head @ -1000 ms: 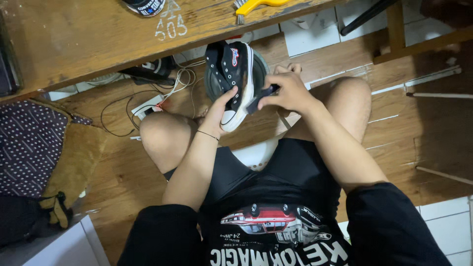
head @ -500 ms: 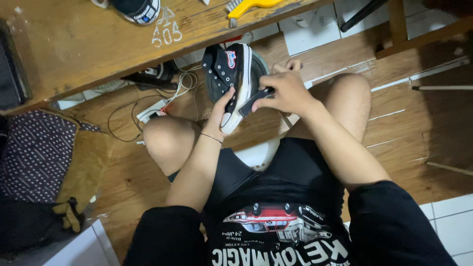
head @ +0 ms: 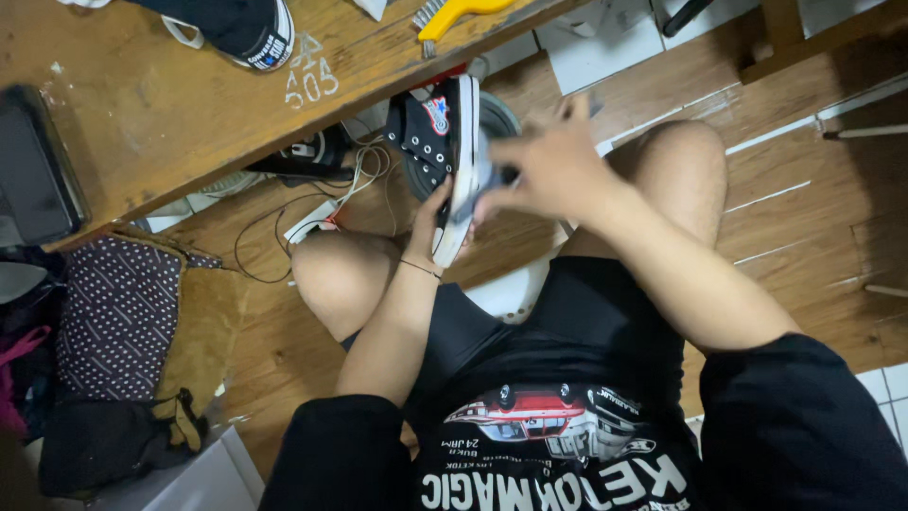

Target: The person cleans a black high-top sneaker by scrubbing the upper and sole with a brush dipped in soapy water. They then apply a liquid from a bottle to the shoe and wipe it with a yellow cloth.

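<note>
I sit with my knees apart and hold a black high-top canvas sneaker (head: pixel 437 142) with a white rubber sole between them, sole edge turned toward me. My left hand (head: pixel 437 216) grips its lower end from the left. My right hand (head: pixel 549 163) is blurred with motion and presses a small dark tool, probably a brush, against the white sole rim. A round grey basin (head: pixel 498 115) lies on the floor behind the shoe.
A wooden table edge (head: pixel 189 123) runs across the top, bearing another dark sneaker (head: pixel 232 26), a yellow-handled brush (head: pixel 454 13) and a dark flat device (head: pixel 33 175). Cables and a power strip (head: pixel 317 216) lie under it. A dotted bag (head: pixel 118 317) sits at left.
My right hand has slid along the sole rim and is now blurred. The view has shifted, so the shoe and my hands sit a little higher and more central.
</note>
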